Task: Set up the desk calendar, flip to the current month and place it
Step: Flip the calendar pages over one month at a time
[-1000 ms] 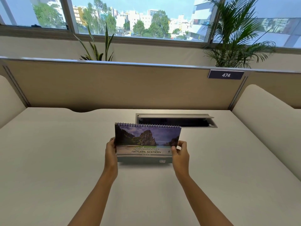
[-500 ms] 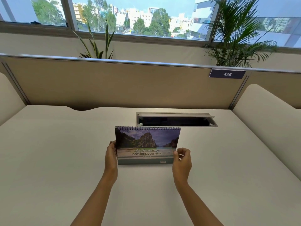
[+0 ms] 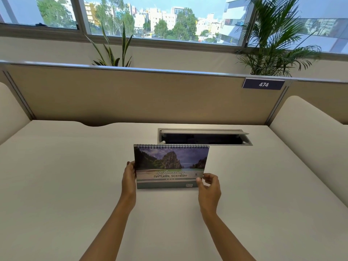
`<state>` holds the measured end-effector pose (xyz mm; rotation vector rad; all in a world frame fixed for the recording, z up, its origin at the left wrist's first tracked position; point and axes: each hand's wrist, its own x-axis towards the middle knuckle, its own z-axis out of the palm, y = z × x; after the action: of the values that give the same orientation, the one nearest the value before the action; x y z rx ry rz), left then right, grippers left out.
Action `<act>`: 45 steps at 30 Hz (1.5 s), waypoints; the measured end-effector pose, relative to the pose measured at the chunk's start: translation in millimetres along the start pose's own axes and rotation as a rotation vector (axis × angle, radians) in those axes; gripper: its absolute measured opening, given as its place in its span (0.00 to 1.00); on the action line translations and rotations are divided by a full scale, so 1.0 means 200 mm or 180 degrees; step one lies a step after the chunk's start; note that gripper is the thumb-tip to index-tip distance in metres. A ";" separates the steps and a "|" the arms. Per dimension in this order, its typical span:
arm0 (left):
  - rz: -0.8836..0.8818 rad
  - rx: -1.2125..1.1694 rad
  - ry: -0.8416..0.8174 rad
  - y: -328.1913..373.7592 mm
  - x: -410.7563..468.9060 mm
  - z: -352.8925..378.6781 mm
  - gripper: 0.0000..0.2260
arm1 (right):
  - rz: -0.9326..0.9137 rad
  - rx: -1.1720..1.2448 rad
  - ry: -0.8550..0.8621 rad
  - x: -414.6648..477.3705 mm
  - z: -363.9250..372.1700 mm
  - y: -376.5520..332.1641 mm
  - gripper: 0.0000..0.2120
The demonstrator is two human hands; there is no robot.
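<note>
desk (image 3: 66, 185): pale, matte; both bare forearms reach in from 6 o'clock.
left hand (image 3: 129, 178): wrapped on the calendar's left edge at 9 o'clock of it, thumb side front, fingers hidden behind; firm hold.
right hand (image 3: 210, 187): at the calendar's 4 o'clock corner, thumb tip on the lower right front edge, other fingers curled loose and a bit apart; light contact, can't tell if it truly pinches.
desk calendar (image 3: 170, 166): upright mid-desk, base on desk surface, spiral binding on top, cover page showing cliffs and water, text "Amazing Natural Scenery"; cover not yet flipped.
cable hatch (image 3: 205, 137): just behind calendar, 12 to 1 o'clock, lid propped open, dark inside.
partition (image 3: 131, 97): tan panel along far desk edge.
number tag (image 3: 263, 84): "474", on partition at 1 o'clock.
plants: snake plant (image 3: 113, 51) at 11 o'clock, palm (image 3: 273, 40) at 1 o'clock, behind partition.
window (image 3: 160, 17): farthest; buildings, trees.
</note>
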<state>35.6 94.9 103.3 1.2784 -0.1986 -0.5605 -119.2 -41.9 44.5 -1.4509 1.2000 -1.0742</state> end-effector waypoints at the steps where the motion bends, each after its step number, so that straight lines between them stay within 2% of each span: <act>1: 0.0002 -0.0009 -0.0006 0.00 0.00 0.00 0.16 | -0.0023 -0.0038 0.0000 0.00 0.00 0.00 0.11; 10: -0.0051 0.0052 -0.0001 -0.02 0.02 -0.01 0.16 | 0.0171 0.0006 -0.0186 0.00 -0.04 0.00 0.11; 14: -0.0047 0.0076 -0.0027 -0.02 0.02 -0.02 0.16 | 0.0204 0.0084 -0.0110 0.00 -0.08 -0.01 0.10; 25: -0.0077 0.0299 -0.0186 -0.03 0.03 -0.05 0.17 | -0.0067 -0.0247 -0.0351 -0.02 -0.13 0.00 0.06; 27: -0.0096 0.0321 -0.0203 -0.03 0.04 -0.07 0.17 | 0.0246 -0.0023 -0.0591 -0.03 -0.15 -0.01 0.10; 30: -0.0094 0.0323 -0.0280 -0.04 0.06 -0.08 0.17 | 0.1406 0.1416 -0.1093 -0.03 -0.18 -0.08 0.22; 31: -0.0105 0.0317 -0.0302 -0.04 0.06 -0.08 0.18 | 0.1685 0.1805 -0.1280 -0.03 -0.20 -0.10 0.22; 33: -0.0184 0.0237 -0.0282 -0.04 0.07 -0.09 0.19 | 0.1922 0.2058 -0.1666 -0.04 -0.21 -0.15 0.19; 36: -0.0364 0.0015 -0.0265 -0.04 0.08 -0.11 0.19 | 0.1681 0.1975 -0.1972 -0.06 -0.22 -0.22 0.16; 39: -0.0353 -0.0069 -0.0324 -0.04 0.09 -0.13 0.21 | 0.0775 0.1712 -0.2289 -0.06 -0.20 -0.30 0.10; 41: -0.0167 0.0022 -0.0251 -0.05 0.09 -0.14 0.20 | 0.0447 0.1848 -0.2405 -0.05 -0.18 -0.36 0.19; 43: 0.0071 0.0088 -0.0175 -0.06 0.10 -0.15 0.16 | 0.0153 0.1787 -0.2230 -0.02 -0.14 -0.44 0.25; 44: 0.0105 0.0133 -0.0216 -0.07 0.11 -0.16 0.15 | -0.0042 0.1567 -0.2122 -0.01 -0.12 -0.49 0.24; 45: 0.0055 0.0166 -0.0280 -0.07 0.11 -0.15 0.16 | -0.0312 0.1295 -0.2011 0.01 -0.10 -0.53 0.20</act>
<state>64.3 107.1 76.8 1.3022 -0.2988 -0.6005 -121.4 -37.4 152.8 -1.3798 0.4375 -0.7717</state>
